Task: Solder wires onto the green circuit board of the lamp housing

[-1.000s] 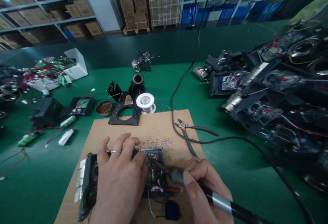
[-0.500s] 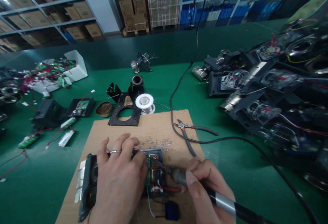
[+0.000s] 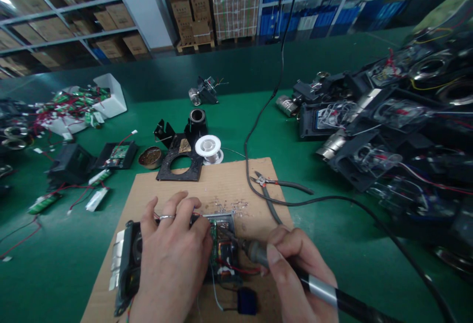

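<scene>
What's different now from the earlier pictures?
Nothing clearly moved, and nothing was picked up or let go; the view shifted slightly. The left hand is still on the dark housing; the right hand still holds the soldering iron pointing into it. The pliers and solder spool stayed put.

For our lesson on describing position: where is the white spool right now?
In the head view, the white spool is slightly left of centre, at the cardboard's far edge, just right of the black stand.

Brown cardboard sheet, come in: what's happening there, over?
Left hand on open black plastic housing. Right hand gripping black-and-silver soldering iron, tip over housing's right end. Nearby, black cable crosses dark-handled metal pliers.
</scene>
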`<state>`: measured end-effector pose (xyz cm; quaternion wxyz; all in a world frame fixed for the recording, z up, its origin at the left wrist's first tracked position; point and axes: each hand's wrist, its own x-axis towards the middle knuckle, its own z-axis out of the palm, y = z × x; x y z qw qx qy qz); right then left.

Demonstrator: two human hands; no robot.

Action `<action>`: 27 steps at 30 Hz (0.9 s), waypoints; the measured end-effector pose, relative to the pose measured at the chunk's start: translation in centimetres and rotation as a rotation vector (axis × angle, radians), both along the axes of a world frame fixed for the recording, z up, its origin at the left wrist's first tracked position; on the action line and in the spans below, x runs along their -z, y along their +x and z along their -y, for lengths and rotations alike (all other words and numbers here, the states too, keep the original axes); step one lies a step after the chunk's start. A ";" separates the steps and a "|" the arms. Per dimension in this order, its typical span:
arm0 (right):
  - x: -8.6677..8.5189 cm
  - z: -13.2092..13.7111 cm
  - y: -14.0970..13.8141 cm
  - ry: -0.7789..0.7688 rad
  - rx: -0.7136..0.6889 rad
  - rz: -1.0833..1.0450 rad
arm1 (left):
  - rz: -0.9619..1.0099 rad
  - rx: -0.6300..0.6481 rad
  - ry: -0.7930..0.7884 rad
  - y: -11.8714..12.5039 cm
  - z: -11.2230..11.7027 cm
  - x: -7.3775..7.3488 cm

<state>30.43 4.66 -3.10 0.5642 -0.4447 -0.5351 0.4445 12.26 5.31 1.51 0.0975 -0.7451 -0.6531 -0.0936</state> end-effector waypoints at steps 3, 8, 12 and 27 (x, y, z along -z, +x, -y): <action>0.4 0.3 0.2 -0.018 -0.038 -0.002 | 0.001 0.006 0.003 0.0 -0.1 -0.1; 0.7 0.6 0.5 -0.019 -0.083 0.039 | 0.006 0.014 -0.003 0.0 -0.1 -0.3; 0.3 0.3 0.2 -0.013 -0.072 0.049 | 0.008 0.000 -0.006 0.1 -0.1 -0.4; 0.6 0.4 0.2 -0.041 -0.090 0.048 | 0.032 -0.007 -0.023 0.1 -0.2 -0.2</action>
